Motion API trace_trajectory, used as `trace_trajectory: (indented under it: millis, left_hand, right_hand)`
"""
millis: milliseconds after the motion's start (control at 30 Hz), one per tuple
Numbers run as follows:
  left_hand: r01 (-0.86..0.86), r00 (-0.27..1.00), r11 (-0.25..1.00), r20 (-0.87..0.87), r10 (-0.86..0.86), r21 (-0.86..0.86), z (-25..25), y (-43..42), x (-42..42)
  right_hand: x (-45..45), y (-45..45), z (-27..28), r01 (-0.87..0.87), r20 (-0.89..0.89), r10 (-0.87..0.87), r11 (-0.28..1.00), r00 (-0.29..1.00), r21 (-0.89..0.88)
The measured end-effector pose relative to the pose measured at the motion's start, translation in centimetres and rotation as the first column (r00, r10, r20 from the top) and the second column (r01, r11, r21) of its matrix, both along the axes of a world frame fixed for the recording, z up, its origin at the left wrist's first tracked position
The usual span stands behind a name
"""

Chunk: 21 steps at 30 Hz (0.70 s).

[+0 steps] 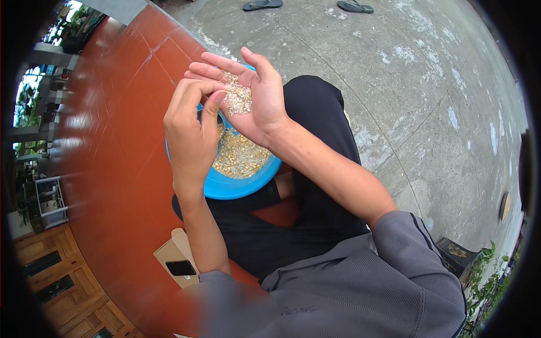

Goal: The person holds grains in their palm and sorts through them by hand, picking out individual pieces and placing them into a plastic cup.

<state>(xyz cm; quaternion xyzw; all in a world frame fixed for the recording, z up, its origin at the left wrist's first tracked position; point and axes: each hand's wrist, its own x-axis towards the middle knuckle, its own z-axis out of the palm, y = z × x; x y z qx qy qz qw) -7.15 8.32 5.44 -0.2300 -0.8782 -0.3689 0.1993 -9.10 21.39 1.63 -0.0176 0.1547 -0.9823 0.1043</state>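
Observation:
My right hand point(256, 104) is turned palm up, fingers extended, with a small heap of pale, rice-like grains point(238, 98) lying on it. Over that palm, my left hand point(194, 115) has thumb and index finger pinched together at the edge of the heap; anything between the fingertips is too small to make out. Below both hands, a round blue basin point(234, 188) rests by my legs. It contains loose pale and yellow grains point(242, 158). My hands hide part of the basin, and something dark with a blue rim inside it is only partly visible.
A black phone point(181, 268) lies on a cardboard piece point(172, 253) on the red tiled floor point(118, 180). Grey concrete point(394, 101) spreads to the right, with two dark flip-flops point(262, 5) at the top. Green leaves point(484, 281) grow at lower right.

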Motion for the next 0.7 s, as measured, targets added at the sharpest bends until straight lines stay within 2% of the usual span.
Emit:
trace_trajectory:
  millis: [67,167,200,300,333,467,600,700]
  left_hand:
    - [-0.113,0.993,0.994,-0.024,0.112,-0.002,-0.1,-1.6,-0.2]
    - [-0.319,0.948,0.948,-0.010,0.319,-0.007,-2.2,-5.0,-1.3]
    - [-0.320,0.947,0.946,-0.020,0.320,-0.051,-3.7,-6.5,-2.1]
    - [-0.323,0.927,0.871,0.063,0.371,-0.369,-6.5,-7.9,-2.3]
    - [-0.313,0.914,0.878,0.134,0.382,-0.362,-7.2,-7.7,-2.2]
    - [-0.316,0.922,0.882,0.107,0.373,-0.351,-10.4,-7.8,-4.2]
    - [-0.347,0.894,0.866,0.150,0.421,-0.360,-12.1,-7.5,-7.1]
    - [-0.354,0.916,0.875,0.067,0.396,-0.330,-13.8,-7.7,-8.5]
  right_hand:
    - [-0.4,0.1,-0.3,0.022,-0.006,-0.022,0.999,1.000,-0.047]
    - [-0.6,0.4,-0.4,0.057,0.028,-0.056,0.998,0.998,-0.015]
    - [-0.7,0.4,-0.5,0.061,0.034,-0.060,0.998,0.998,-0.026]
    - [-0.9,0.4,-0.7,0.061,0.043,-0.059,0.997,0.997,-0.048]
    - [-0.8,0.3,-0.5,0.063,0.043,-0.061,0.997,0.997,-0.044]
    - [-0.8,0.3,-0.4,0.068,0.044,-0.066,0.997,0.997,-0.042]
    - [-0.9,0.5,-0.8,0.054,0.053,-0.051,0.996,0.997,-0.068]
    - [-0.8,0.6,-0.3,0.055,0.073,-0.050,0.996,0.996,-0.075]
